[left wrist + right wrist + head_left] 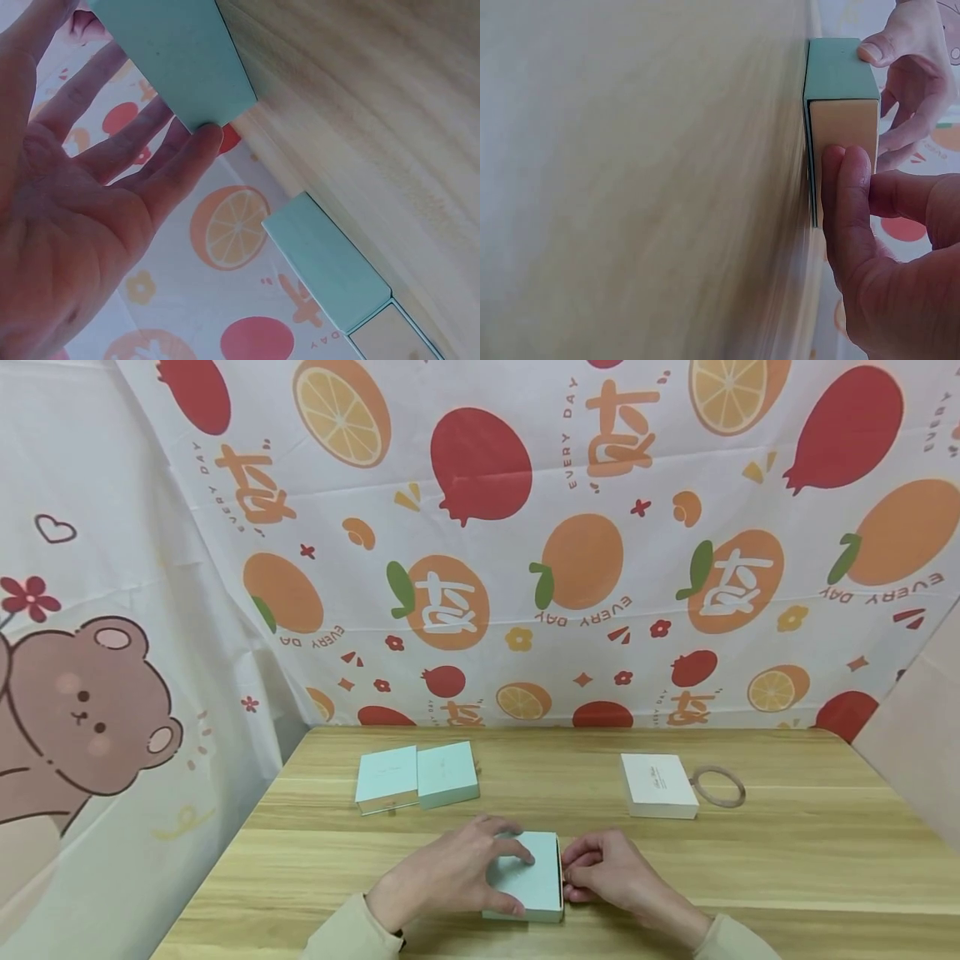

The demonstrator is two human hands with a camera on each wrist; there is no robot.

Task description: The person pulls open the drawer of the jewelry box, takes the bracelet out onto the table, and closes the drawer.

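A mint-green drawer box (536, 877) lies flat near the front middle of the table. My left hand (457, 868) grips its sleeve, thumb at the near edge and a finger bent over the lid; the other fingers reach round the far side. At the box's right end, my right hand (618, 875) pinches at the pull on the beige drawer front (844, 124). The fingertips mostly hide that pull. In the right wrist view the drawer front sits about level with the sleeve's end, and my left thumb (876, 51) touches the sleeve.
Two more mint-green boxes, a left one (387, 775) and a right one (447, 774), sit side by side at the back left. A white box (656, 783) stands at the back right, beside a grey-brown ring (718, 787). Printed cloth (510, 568) hangs behind the wooden table (810, 852).
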